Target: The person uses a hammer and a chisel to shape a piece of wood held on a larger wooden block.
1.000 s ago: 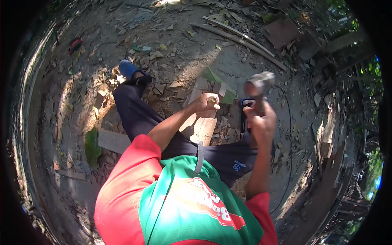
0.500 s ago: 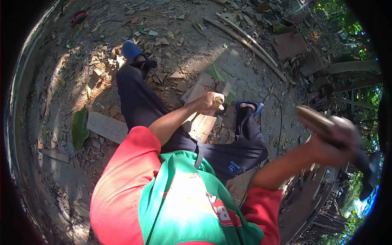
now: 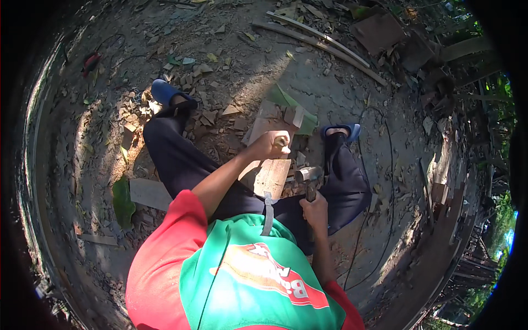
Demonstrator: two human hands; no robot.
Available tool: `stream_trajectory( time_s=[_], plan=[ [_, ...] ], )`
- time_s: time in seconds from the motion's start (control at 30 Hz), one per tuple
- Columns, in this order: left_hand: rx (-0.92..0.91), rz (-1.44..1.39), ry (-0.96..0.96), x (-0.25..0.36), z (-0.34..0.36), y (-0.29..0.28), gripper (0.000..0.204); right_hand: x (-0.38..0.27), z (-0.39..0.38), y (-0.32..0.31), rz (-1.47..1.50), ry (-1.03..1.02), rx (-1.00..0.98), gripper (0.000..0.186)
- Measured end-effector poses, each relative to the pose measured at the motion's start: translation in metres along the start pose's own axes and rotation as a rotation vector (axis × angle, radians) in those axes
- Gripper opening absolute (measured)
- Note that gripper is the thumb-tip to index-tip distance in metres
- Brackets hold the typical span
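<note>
My left hand point(image 3: 269, 146) is closed around the upright handle of what looks like a chisel point(image 3: 282, 141); only its pale, rounded top end shows, and the blade is hidden below the fist. Beneath that hand lies a pale wooden board point(image 3: 273, 179) between my legs, its near end close to my waist. My right hand point(image 3: 315, 210) grips a hammer point(image 3: 309, 174) by its handle. The hammer's thick, rounded head is just right of the board, lower in the picture than my left fist and apart from the chisel.
Wood chips point(image 3: 209, 115) and dry leaves litter the ground around my feet. Two long wooden strips point(image 3: 324, 47) lie ahead. A flat plank point(image 3: 148, 193) rests by my left leg, beside a green leaf point(image 3: 123, 203). A dark cable point(image 3: 389, 143) curves along the right.
My right hand has swung the hammer from far out on the right inward to beside the board. My left hand keeps its grip on the chisel. The whole view has shifted slightly.
</note>
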State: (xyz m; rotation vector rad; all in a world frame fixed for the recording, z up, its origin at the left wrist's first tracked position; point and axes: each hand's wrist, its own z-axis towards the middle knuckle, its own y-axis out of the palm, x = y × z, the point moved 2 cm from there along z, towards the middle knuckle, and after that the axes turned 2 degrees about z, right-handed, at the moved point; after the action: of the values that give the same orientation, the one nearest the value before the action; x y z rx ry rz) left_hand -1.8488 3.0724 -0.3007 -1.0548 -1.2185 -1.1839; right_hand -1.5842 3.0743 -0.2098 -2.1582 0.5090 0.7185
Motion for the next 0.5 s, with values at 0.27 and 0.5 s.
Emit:
stream_trajectory(
  time_s=[0.27, 0.5],
  plan=[
    [0.13, 0.038, -0.069, -0.005, -0.003, -0.037, 0.022, -0.011, 0.003, 0.012, -0.006, -0.07, -0.113, 0.024],
    [0.031, 0.057, -0.08, 0.014, 0.012, -0.015, 0.02, -0.024, -0.006, -0.002, 0.127, -0.116, -0.072, 0.024]
  ],
)
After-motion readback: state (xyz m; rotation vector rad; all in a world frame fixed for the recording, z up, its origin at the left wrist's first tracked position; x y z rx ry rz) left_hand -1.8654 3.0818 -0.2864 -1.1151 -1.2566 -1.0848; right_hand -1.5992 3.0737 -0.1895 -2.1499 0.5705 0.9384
